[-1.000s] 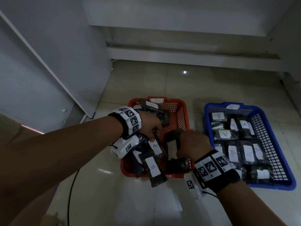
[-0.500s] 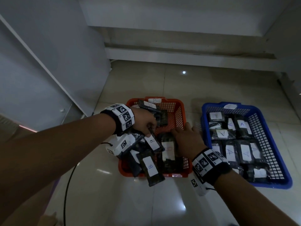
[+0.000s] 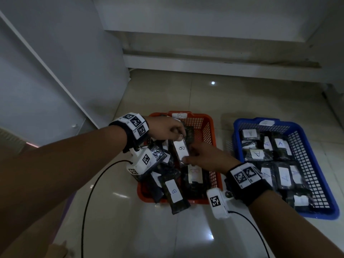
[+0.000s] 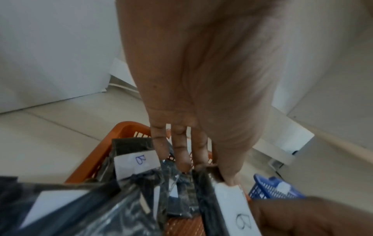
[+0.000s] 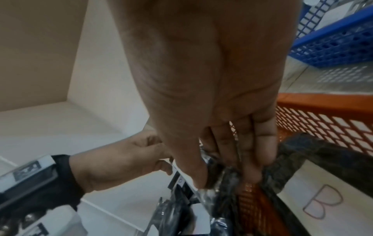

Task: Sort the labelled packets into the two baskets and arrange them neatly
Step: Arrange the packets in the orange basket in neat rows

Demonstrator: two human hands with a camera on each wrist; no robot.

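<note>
since the earlier frame the right hand (image 3: pixel 206 158) has been lifted off the packets at the orange basket's right side and brought to the near end of a b-labelled packet (image 3: pixel 181 149). the packet is held over the orange basket (image 3: pixel 210 127) between both hands: its far end is pinched by the left hand (image 3: pixel 165 128), its near end by the curled fingers (image 5: pixel 250 159) and thumb of the right hand. a heap of b packets (image 3: pixel 173 190) is seen below, one overhanging the near rim. the a packets (image 3: pixel 256 153) are laid in rows in the blue basket (image 3: pixel 316 164), just beside the orange one on the tiled floor (image 3: pixel 167 229). the left thumb's pinch on the packet's end is shown only in the left wrist view (image 4: pixel 228 174); a flat b packet (image 5: pixel 315 198) against the mesh wall is shown large in the right wrist view.
</note>
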